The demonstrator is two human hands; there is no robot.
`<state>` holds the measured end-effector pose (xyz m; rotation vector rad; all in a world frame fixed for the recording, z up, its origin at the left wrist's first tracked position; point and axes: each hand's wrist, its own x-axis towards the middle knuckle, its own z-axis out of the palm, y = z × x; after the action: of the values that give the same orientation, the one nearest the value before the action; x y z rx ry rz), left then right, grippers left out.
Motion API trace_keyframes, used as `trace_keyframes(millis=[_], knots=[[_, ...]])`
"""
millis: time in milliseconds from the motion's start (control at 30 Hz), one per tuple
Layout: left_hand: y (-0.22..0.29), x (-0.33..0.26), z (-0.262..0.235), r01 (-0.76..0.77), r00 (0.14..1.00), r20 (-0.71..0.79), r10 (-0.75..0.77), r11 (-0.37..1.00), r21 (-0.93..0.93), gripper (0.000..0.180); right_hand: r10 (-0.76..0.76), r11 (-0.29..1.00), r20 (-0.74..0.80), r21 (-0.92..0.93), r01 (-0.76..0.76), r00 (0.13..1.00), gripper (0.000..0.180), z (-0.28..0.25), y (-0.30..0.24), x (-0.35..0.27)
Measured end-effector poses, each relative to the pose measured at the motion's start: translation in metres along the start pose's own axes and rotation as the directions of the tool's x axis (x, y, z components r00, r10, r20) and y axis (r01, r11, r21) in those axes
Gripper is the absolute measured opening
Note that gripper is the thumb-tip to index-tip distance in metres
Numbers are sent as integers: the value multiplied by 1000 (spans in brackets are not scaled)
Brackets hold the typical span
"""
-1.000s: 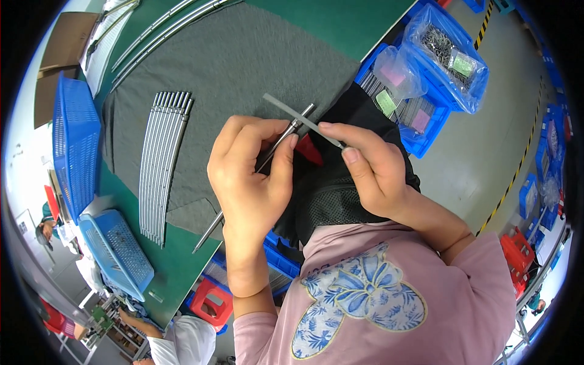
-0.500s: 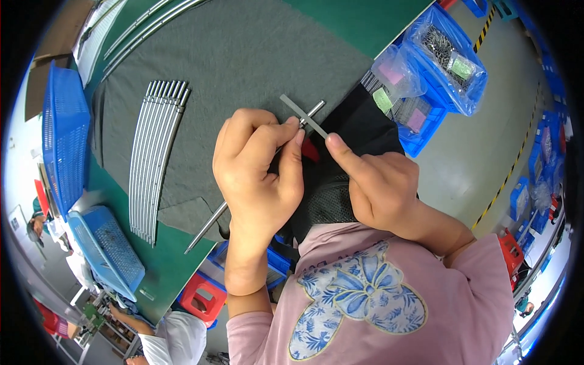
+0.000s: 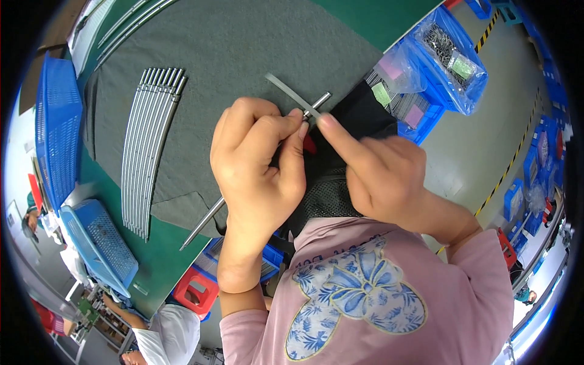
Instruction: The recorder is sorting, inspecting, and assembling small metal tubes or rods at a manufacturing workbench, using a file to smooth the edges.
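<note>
My left hand (image 3: 258,155) is closed round a thin metal rod (image 3: 204,224), pinching it near its upper end between thumb and forefinger. The rod slants from lower left to upper right, and its middle is hidden by the hand. My right hand (image 3: 389,173) grips a flat grey file (image 3: 286,90), forefinger stretched along it; its handle is mostly hidden, with a bit of red (image 3: 309,145) showing below. The file crosses the rod just beyond my left fingertips and appears to touch it. To the left lies a row of several similar metal rods (image 3: 149,152).
A grey cloth (image 3: 237,42) covers much of the green table (image 3: 401,15). Blue baskets (image 3: 100,243) stand at the left edge. Blue bins (image 3: 435,125) with metal parts are on the right. A red stool (image 3: 198,292) and another person (image 3: 170,328) are at lower left.
The file has slid toward the upper left across the rod, my right forefinger coming closer to the rod. Both hands keep their grip; the whole view has shifted slightly.
</note>
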<state>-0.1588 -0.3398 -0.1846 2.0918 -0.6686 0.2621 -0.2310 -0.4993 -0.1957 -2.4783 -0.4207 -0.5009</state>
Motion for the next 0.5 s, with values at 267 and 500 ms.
trace_keyframes(millis=[267, 500], knots=[[1, 1, -2, -3, 1000, 22, 3, 1000, 16, 13, 2, 999, -46, 45, 0, 999, 53, 7, 0, 3], [-1, 2, -3, -17, 999, 34, 16, 999, 29, 13, -39, 997, -140, 59, 47, 989, 50, 24, 9, -13]])
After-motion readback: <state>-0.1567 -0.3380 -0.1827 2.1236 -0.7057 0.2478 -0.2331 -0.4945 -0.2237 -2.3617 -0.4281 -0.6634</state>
